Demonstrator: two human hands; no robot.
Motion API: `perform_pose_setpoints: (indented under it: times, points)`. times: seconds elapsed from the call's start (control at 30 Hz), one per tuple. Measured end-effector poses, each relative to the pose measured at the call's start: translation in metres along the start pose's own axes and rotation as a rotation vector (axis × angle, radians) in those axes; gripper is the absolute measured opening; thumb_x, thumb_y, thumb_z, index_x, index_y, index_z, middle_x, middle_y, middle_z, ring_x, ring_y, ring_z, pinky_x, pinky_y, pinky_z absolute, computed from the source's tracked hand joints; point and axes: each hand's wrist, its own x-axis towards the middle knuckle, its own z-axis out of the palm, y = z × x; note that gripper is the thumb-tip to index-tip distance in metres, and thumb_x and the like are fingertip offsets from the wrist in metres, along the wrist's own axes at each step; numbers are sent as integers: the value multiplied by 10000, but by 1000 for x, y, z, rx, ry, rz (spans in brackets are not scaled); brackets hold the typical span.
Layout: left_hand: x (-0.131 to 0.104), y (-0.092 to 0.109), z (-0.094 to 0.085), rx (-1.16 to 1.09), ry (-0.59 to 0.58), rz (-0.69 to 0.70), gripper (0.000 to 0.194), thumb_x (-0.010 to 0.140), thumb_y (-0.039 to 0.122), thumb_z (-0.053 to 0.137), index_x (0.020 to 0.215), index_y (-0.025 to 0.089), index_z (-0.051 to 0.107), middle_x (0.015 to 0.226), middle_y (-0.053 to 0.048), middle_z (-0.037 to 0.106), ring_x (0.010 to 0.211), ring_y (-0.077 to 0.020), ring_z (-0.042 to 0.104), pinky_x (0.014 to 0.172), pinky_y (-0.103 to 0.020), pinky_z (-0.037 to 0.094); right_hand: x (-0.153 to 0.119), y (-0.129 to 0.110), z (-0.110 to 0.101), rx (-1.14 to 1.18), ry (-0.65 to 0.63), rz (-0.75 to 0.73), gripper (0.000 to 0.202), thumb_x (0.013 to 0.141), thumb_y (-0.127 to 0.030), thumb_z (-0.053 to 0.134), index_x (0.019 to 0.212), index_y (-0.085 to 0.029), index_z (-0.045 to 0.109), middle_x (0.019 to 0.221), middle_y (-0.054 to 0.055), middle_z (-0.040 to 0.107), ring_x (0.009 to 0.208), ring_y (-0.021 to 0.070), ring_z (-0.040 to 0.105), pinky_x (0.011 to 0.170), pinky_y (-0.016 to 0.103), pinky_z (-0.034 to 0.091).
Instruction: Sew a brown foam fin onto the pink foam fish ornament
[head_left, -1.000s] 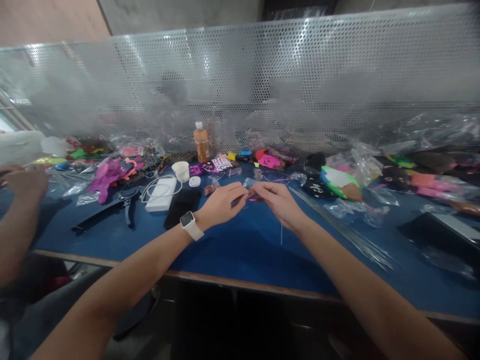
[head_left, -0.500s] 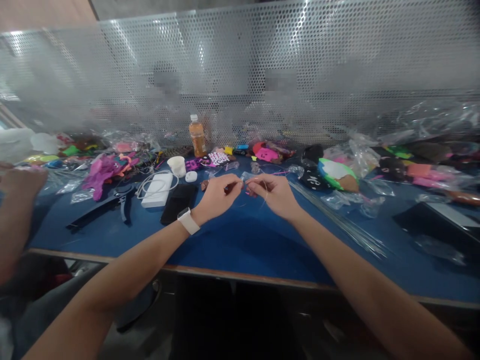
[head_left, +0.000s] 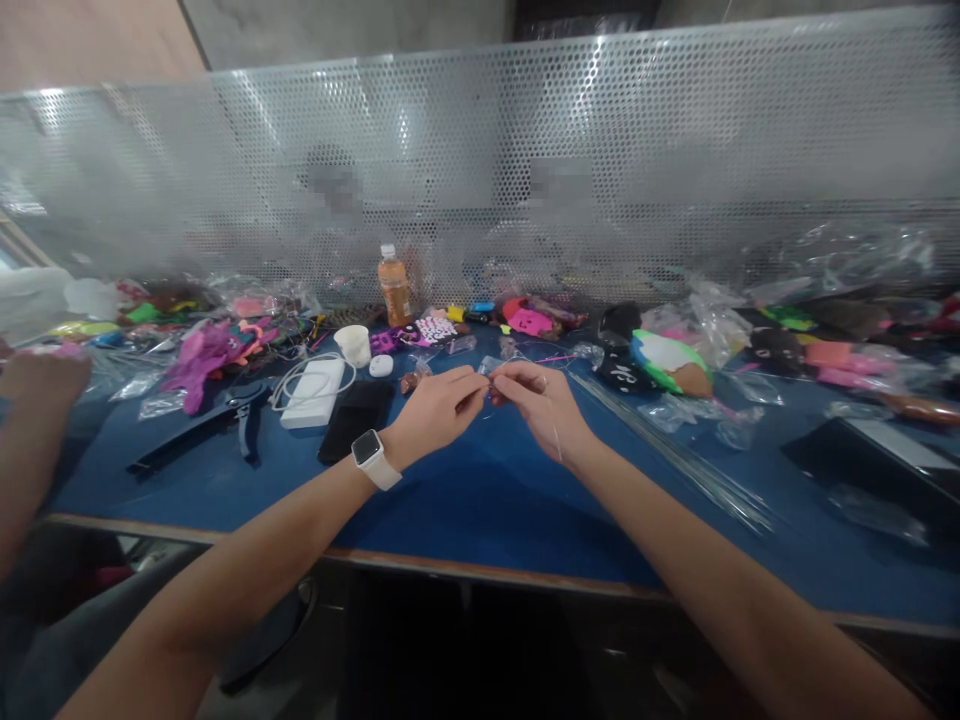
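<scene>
Above the blue table (head_left: 480, 510), my left hand (head_left: 439, 410) and my right hand (head_left: 546, 408) meet fingertip to fingertip. My left hand, with a white-strapped smartwatch (head_left: 373, 455) on its wrist, pinches something too small to make out. A thin, pale, wire-like strand (head_left: 556, 430) runs from my right hand's pinched fingers along the hand toward the wrist. Whatever lies between the fingertips is mostly hidden. Just beyond them is a bit of clear plastic (head_left: 489, 366). Brown pieces (head_left: 409, 382) rest behind my left hand.
Left of my hands are a black phone-like slab (head_left: 352, 420), a white box (head_left: 313, 392) with cable, dark cutters (head_left: 244, 410), and a paper cup (head_left: 352, 346). Behind stands a drink bottle (head_left: 394, 285). Long clear strands (head_left: 675, 445) lie right. Another person's hand (head_left: 45, 380) is far left.
My fingertips have come closer together. The strand that looped up by my right fingers now trails back toward the wrist. My left wrist has turned, showing more of the watch face.
</scene>
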Motion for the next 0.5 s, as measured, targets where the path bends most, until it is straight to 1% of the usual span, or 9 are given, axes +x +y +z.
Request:
perform_pose_setpoints:
  times: [0.07, 0.13, 0.2, 0.27, 0.37, 0.43, 0.5]
  points:
    - [-1, 0, 1, 28, -5, 21, 228, 1038, 145, 491, 864, 162, 637, 807, -23, 601, 724, -133, 552, 667, -260, 415, 0, 1, 3, 139, 7, 128, 215, 765, -360, 881, 840, -189, 777, 770, 13, 706, 689, 141, 630, 712, 302, 517]
    - [0, 2, 2, 11, 4, 11, 221, 1025, 135, 501, 849, 161, 634, 807, -22, 607, 721, -130, 557, 671, -256, 423, -1, 1, 6, 234, 22, 222, 259, 726, -332, 903, 883, -196, 749, 751, -5, 691, 667, 126, 606, 689, 281, 502]
    - [1, 5, 4, -45, 35, -48, 214, 998, 124, 533, 811, 162, 629, 785, -13, 616, 704, -124, 564, 670, -251, 428, -2, 3, 8, 261, 51, 229, 315, 708, -309, 911, 929, -227, 701, 701, -35, 670, 643, 126, 596, 670, 274, 493]
    - [2, 8, 6, -128, 79, -151, 214, 973, 125, 564, 772, 163, 628, 731, 4, 615, 653, -112, 561, 648, -243, 426, -3, 5, 9, 175, 82, 135, 293, 739, -317, 892, 914, -240, 669, 666, -47, 652, 640, 138, 607, 667, 284, 497]
    - [3, 11, 8, -256, 104, -290, 220, 940, 103, 563, 738, 162, 629, 661, 25, 617, 582, -98, 566, 618, -234, 431, -6, 5, 7, -136, 85, -89, 154, 843, -332, 807, 900, -224, 713, 734, -5, 700, 673, 165, 650, 682, 320, 530]
    - [2, 12, 8, -305, 105, -325, 225, 914, 81, 551, 713, 163, 612, 657, 24, 632, 596, -102, 590, 628, -231, 443, -7, 2, 3, -391, 49, -230, 106, 901, -299, 736, 973, -228, 767, 850, 30, 749, 746, 188, 689, 724, 348, 558]
    - [2, 12, 9, -314, 119, -312, 221, 898, 75, 543, 703, 166, 595, 676, 17, 641, 626, -108, 596, 634, -229, 443, -7, -2, -2, -605, -4, -345, 159, 923, -246, 687, 1043, -244, 793, 915, 40, 767, 802, 198, 708, 757, 359, 574]
